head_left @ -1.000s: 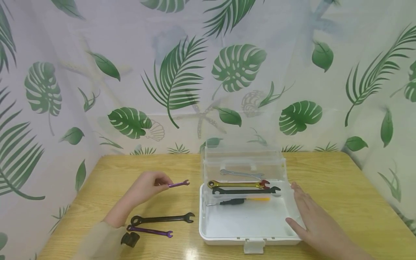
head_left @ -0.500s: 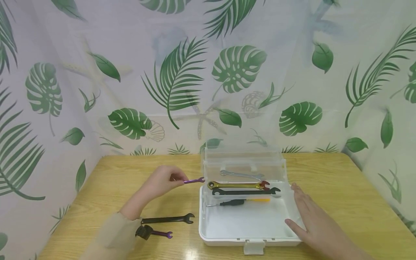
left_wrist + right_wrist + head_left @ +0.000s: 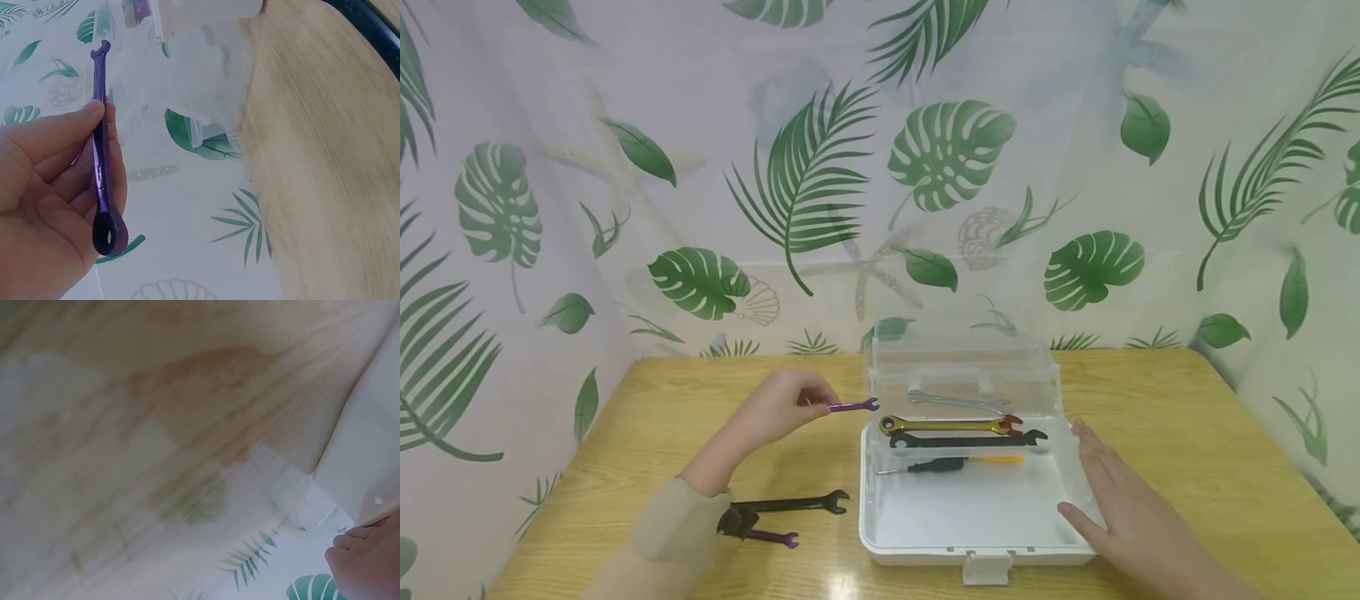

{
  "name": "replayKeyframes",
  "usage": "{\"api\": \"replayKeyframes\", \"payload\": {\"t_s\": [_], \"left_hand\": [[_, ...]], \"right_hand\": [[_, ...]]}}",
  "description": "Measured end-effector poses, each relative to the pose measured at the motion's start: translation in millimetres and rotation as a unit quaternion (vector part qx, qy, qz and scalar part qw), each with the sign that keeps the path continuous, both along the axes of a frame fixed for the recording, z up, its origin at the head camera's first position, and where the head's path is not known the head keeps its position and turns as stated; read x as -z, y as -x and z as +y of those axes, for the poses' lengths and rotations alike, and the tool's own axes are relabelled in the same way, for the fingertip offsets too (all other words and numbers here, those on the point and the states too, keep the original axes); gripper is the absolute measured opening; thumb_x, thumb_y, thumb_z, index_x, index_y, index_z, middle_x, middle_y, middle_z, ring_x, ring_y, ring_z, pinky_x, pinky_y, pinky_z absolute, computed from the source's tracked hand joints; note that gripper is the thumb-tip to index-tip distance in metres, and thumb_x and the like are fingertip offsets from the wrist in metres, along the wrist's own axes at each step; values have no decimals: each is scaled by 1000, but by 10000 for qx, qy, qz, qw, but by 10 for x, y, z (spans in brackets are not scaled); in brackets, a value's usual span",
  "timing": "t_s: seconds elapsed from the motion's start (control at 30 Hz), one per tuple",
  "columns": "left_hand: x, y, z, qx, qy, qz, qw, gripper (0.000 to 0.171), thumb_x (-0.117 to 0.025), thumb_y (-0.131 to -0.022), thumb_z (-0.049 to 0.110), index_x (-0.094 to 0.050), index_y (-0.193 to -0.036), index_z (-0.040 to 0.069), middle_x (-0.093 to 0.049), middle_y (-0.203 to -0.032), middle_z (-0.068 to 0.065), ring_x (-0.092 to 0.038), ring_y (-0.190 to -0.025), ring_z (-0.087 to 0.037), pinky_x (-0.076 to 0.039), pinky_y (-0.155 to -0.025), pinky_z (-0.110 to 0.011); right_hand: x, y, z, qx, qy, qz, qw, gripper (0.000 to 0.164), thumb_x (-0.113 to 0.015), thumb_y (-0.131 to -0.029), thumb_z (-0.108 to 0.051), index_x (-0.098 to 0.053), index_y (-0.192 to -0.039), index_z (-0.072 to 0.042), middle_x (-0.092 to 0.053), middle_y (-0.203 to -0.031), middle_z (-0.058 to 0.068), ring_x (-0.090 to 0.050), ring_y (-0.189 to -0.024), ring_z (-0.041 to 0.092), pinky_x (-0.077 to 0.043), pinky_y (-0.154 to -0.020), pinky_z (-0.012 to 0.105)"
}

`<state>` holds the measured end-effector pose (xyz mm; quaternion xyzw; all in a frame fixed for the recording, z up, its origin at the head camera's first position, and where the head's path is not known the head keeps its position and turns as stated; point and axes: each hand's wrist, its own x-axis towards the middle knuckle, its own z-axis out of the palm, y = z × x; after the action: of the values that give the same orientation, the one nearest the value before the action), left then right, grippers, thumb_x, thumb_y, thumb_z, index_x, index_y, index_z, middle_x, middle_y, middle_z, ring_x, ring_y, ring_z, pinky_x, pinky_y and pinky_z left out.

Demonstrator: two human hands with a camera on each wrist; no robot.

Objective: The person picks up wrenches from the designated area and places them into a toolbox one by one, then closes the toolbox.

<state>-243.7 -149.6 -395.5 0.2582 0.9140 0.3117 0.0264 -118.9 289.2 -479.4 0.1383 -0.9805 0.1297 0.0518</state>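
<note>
My left hand (image 3: 786,408) pinches a small purple combination wrench (image 3: 100,144) between thumb and fingers, its open end pointing at the left side of a white toolbox (image 3: 867,500). The wrench's ring end shows near the palm in the left wrist view. My right hand (image 3: 1123,508) rests against the box's right wall, fingers straight and thumb over the rim. A clear raised tray (image 3: 970,379) in the box bears a silver wrench (image 3: 958,402), a gold wrench with a red end (image 3: 947,426) and a black wrench (image 3: 966,442). Below lies a screwdriver (image 3: 936,466) with a black and orange handle.
On the table (image 3: 805,562) left of the box lie another black wrench (image 3: 797,505) and another purple wrench (image 3: 775,537), both partly hidden by the left sleeve and wrist camera. The box's latch (image 3: 987,570) hangs at its front. A leaf-print cloth (image 3: 820,317) stands behind.
My left hand has moved right and slightly up, carrying the purple wrench to the toolbox's left edge. The right hand has stayed in place against the box.
</note>
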Motion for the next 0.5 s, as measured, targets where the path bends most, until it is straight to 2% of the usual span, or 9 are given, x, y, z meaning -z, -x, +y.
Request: {"api": "replayKeyframes", "payload": {"t_s": [0.07, 0.17, 0.2, 0.23, 0.3, 0.33, 0.4, 0.43, 0.5], "left_hand": [[-26, 8, 44, 48, 32, 11, 10000, 8, -75, -97, 3, -81, -101, 9, -81, -98, -4, -71, -88, -12, -61, -83, -32], [-56, 26, 132, 151, 72, 61, 9998, 8, -75, -97, 4, -81, -101, 8, -81, -97, -4, -71, -86, -12, -60, -80, -30], [-65, 30, 165, 186, 67, 74, 9998, 8, -75, -97, 4, -81, -101, 8, -81, -97, -5, -71, -86, -13, -60, -80, -29], [-69, 37, 197, 217, 67, 88, 9997, 8, -75, -97, 4, -81, -102, 7, -81, -98, -5, -72, -87, -13, -61, -80, -29], [-75, 46, 263, 286, 57, 120, 9995, 8, -75, -97, 4, -81, -102, 7, -81, -98, -6, -73, -87, -14, -61, -80, -28], [-75, 51, 295, 320, 49, 131, 9994, 8, -75, -98, 4, -81, -103, 6, -81, -99, -6, -73, -88, -14, -61, -80, -27], [-81, 55, 362, 384, 26, 164, 9991, 9, -75, -98, 4, -81, -103, 6, -81, -99, -6, -73, -89, -14, -61, -81, -26], [-84, 57, 396, 431, 16, 186, 9989, 9, -75, -98, 5, -81, -103, 6, -81, -98, -6, -73, -89, -14, -61, -81, -26], [-91, 56, 462, 518, -10, 204, 9984, 9, -75, -98, 5, -82, -103, 6, -81, -98, -6, -73, -88, -14, -60, -80, -24]], "right_hand": [[-2, -2, 1, 20, -6, -47, 10000, 95, -63, -104, -49, -16, -167, 4, -21, -175, 24, -36, -154, 49, 0, -131, 30], [-2, -5, 2, 33, 11, -89, 10000, 95, -63, -105, -49, -15, -168, 3, -21, -176, 24, -36, -154, 49, -8, -133, 39], [-3, -5, 2, 41, 14, -118, 9999, 95, -62, -105, -50, -14, -168, 3, -20, -176, 24, -36, -154, 49, -7, -133, 38], [-4, -5, 1, 38, 7, -113, 9999, 95, -62, -105, -50, -14, -168, 3, -20, -176, 24, -36, -154, 49, -13, -134, 44], [-8, -3, 2, 33, 11, -110, 9999, 95, -62, -105, -50, -14, -168, 4, -21, -176, 24, -36, -154, 49, -16, -133, 48], [-10, -1, 2, 46, 6, -142, 9999, 96, -61, -105, -51, -14, -168, 3, -20, -176, 23, -36, -154, 49, -21, -132, 53], [-18, 3, 3, 65, 25, -227, 9997, 96, -60, -105, -52, -13, -168, 3, -18, -176, 23, -35, -154, 50, -21, -131, 55], [-19, 4, 2, 53, 28, -212, 9998, 96, -61, -105, -52, -13, -168, 3, -19, -176, 23, -35, -154, 50, -29, -126, 63], [-24, 8, 5, 67, 69, -279, 9996, 96, -60, -106, -52, -12, -168, 2, -17, -177, 23, -34, -155, 50, -27, -127, 64]]}}
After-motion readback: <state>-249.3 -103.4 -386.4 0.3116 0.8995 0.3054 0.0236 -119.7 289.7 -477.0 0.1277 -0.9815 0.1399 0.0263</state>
